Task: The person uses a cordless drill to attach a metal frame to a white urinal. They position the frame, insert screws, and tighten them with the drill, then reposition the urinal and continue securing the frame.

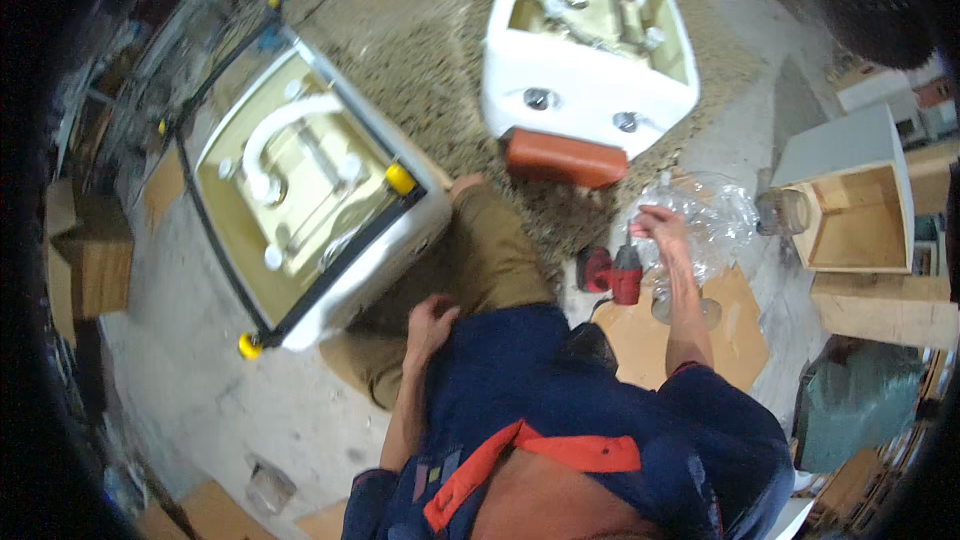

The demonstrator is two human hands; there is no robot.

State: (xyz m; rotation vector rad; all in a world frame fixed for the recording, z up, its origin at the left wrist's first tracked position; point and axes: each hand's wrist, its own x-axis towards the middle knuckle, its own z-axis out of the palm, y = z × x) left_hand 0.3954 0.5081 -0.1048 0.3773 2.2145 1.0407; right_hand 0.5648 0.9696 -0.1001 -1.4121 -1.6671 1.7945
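My right hand [662,232] is at the upper end of a red-and-black cordless drill [625,283], its thumb and fingers pinched at the thin bit. The drill is beside my right knee, bit toward the hand. My left hand [432,323] rests by my lap with loosely bent fingers, apparently holding nothing. To the left is a white box-shaped fixture [385,265] with its hollow cream side up and a curved white pipe [270,145] inside. A black clamp frame [335,285] with yellow ends [400,178] surrounds it.
Ahead stands a similar white fixture [590,90], a reddish-brown block [565,158] against it. Clear plastic wrap [710,205] and flat cardboard [735,325] lie on the right. Beyond them are a glass jar [783,212] and an open wooden box [860,215]. A cardboard box [95,265] stands far left.
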